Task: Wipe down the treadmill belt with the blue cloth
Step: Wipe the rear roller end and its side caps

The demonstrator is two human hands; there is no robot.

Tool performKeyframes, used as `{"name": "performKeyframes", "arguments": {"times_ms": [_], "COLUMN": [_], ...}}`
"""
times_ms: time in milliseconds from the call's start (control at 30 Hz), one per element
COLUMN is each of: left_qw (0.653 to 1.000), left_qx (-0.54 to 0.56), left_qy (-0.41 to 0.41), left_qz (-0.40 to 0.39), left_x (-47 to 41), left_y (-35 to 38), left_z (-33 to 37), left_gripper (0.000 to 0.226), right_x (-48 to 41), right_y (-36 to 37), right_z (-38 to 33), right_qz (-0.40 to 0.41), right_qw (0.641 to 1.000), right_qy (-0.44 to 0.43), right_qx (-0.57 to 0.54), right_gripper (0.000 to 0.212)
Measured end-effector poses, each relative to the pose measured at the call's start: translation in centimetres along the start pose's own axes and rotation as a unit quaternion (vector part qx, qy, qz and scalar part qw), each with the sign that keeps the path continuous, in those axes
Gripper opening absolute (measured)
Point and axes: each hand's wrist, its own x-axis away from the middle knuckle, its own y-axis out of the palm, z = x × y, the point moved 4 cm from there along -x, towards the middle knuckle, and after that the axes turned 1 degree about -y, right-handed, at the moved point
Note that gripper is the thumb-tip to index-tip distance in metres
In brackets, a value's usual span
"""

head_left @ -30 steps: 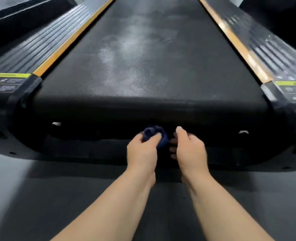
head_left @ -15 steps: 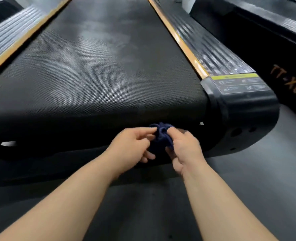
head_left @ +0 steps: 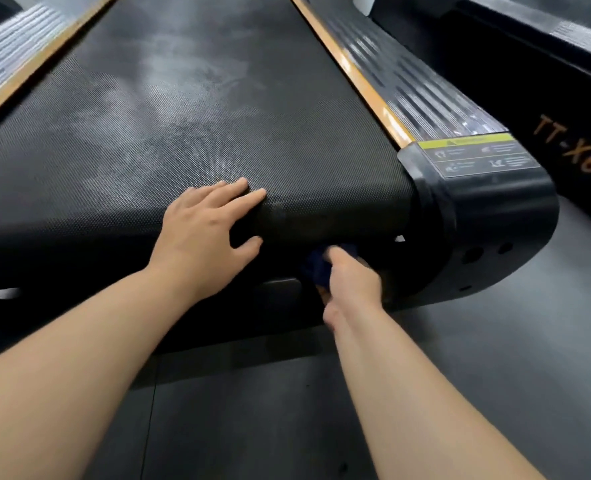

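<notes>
Left hand (head_left: 204,233) is resting flat on the rear end of the treadmill belt (head_left: 183,109), fingers straight and spread, thumb reaching over the rounded edge where the belt is curving down around the roller. Right hand (head_left: 351,275) is curling around the bunched blue cloth (head_left: 316,268), gripping it against the belt's curved rear face, just below and to the right of the left hand; motion blur is hiding how firmly the cloth is pressing. Judging by the pale, dusty smears lying across the flat running surface farther up, the wiping is barely getting under way: only this rear curve is being addressed, and nearly the whole length is waiting. The belt is showing a fine, dimpled black weave, matte and grippy-looking. Beside it an orange strip (head_left: 353,74) is running along the ribbed, glossy side rail (head_left: 419,95), which is ending in a smooth, rounded black plastic end cap (head_left: 477,216) carrying a yellow-topped warning label (head_left: 477,154). Dark matte floor (head_left: 495,375) is lying beneath.
</notes>
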Motion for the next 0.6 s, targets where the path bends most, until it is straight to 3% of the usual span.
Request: {"name": "performKeyframes", "arguments": {"times_ms": [100,233,333,400,500,600], "left_qw": [1.0,1.0,1.0,1.0,1.0,0.998], "left_qx": [0.004,0.013,0.02,0.016,0.009,0.06], "left_qy": [0.004,0.005,-0.004,-0.008,-0.001,-0.001], "left_qz": [-0.007,-0.014,-0.012,-0.003,-0.005,-0.016], "left_x": [0.1,0.3,0.4,0.5,0.7,0.3], "left_y": [0.1,0.2,0.3,0.4,0.5,0.0], "left_z": [-0.2,-0.3,-0.2,-0.3,-0.3,-0.5], "left_gripper": [0.066,0.065,0.064,0.064,0.064,0.058], "right_x": [0.6,-0.6,-0.4,0.6,3.5,5.8], "right_y": [0.8,-2.4,-2.2,-0.7,0.7,0.7], "right_z": [0.5,-2.5,-3.4,-2.6,-0.9,-1.0], "right_qz": [-0.037,0.072,0.091,0.069,0.005,-0.066], "right_qw": [0.999,0.994,0.99,0.994,1.0,0.987], "right_qy": [0.011,-0.08,-0.037,-0.002,-0.009,-0.138], "right_qx": [0.03,-0.034,-0.1,-0.088,-0.024,0.05], "right_gripper": [0.034,0.033,0.027,0.017,0.018,0.012]}}
